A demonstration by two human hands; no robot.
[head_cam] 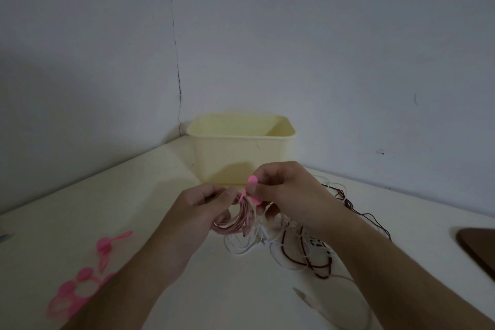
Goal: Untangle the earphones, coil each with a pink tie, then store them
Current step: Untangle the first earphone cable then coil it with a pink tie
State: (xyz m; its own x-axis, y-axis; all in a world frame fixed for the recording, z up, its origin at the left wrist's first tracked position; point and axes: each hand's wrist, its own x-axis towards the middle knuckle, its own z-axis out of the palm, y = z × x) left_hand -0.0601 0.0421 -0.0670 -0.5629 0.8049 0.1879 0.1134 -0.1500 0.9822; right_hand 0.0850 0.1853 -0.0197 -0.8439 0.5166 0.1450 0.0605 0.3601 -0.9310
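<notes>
Right now both hands are busy in front of the tub (pixel 241 142). The left hand (pixel 203 211) is curled round a pink coil (pixel 235 220) of earphone wire and holds it bunched. The right hand (pixel 284 190) pinches a pink tie (pixel 251 189) between thumb and finger, right at the top of the coil.

The coil looks light and floppy. I think it will spring apart if the left hand lets go, so the best place to hold is the middle of the bunch, where all the loops meet. The tie looks soft and bendy, like rubber, and a bit small to grip, so it may slip.

Under the right hand lie more wires (pixel 302 244), white and dark, still in a mess on the table (pixel 160 182). They are thin and could snag, so pull them gently. Spare ties (pixel 80 284) wait near the left arm. The tub is open at the top, just behind the hands.
</notes>
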